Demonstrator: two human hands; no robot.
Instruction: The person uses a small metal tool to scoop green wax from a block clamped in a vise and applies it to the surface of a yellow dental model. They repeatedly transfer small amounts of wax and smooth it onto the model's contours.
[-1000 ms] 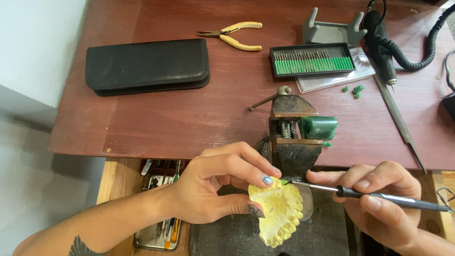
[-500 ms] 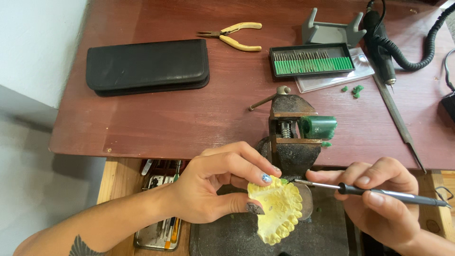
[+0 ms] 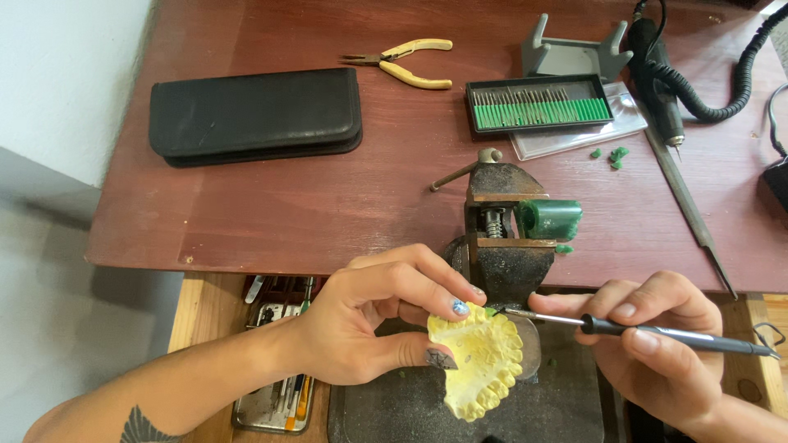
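Reddish-brown wooden table [image 3: 328, 205] with a pale wall at the left; two hands at work on a yellow dental cast at the near edge.

From the left: a black zip case [image 3: 256, 115] lies flat on the table, yellow-handled pliers [image 3: 404, 61] beyond it; below the table edge an open tin of small tools [image 3: 275, 385] shows; the left hand [image 3: 369, 328] has thumb and fingers closed on the yellow dental cast [image 3: 478, 359], held tilted just in front of a dark bench vise [image 3: 505, 234] with a green wax block [image 3: 550, 219] at its jaws; a tray of green-shanked burs [image 3: 538, 104] sits behind the vise; the right hand [image 3: 657, 353] is clamped round a slim black-handled tool [image 3: 657, 332], its tip touching the cast's top edge by the left forefinger; a coiled black cable [image 3: 714, 90] lies far right.
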